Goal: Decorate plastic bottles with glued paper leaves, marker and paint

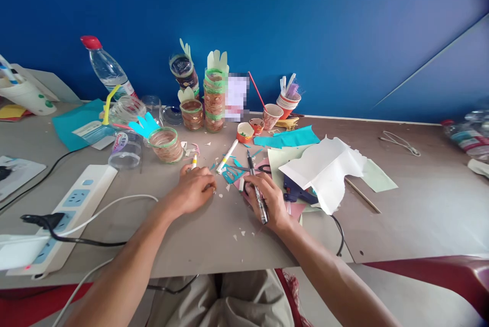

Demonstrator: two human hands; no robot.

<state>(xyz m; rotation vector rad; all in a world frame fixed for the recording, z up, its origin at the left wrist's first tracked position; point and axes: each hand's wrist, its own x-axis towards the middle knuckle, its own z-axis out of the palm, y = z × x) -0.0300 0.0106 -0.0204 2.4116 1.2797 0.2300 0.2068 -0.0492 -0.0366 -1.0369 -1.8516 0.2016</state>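
Right hand (267, 197) holds a black pen (250, 164) above the counter (214, 245); left hand (194, 189) rests across from it.

The grip of the right hand is closed around the pen, whose upper end points to about 11 o'clock. The left hand has its fingers curled, and a marker (194, 160) shows just beyond them at 12 o'clock; I cannot tell whether this grip is closed on it. From the right hand, a second marker (227, 156) lies at 10 o'clock, a blue paper strip (286, 138) at 1 o'clock, and a glue gun (298, 193), partly covered by white paper (324, 166), at 3 o'clock. From the left hand, a wrapped jar (167, 148) with blue petals (144, 125) stands at 11 o'clock, and a power strip (82, 194) lies at 9 o'clock.
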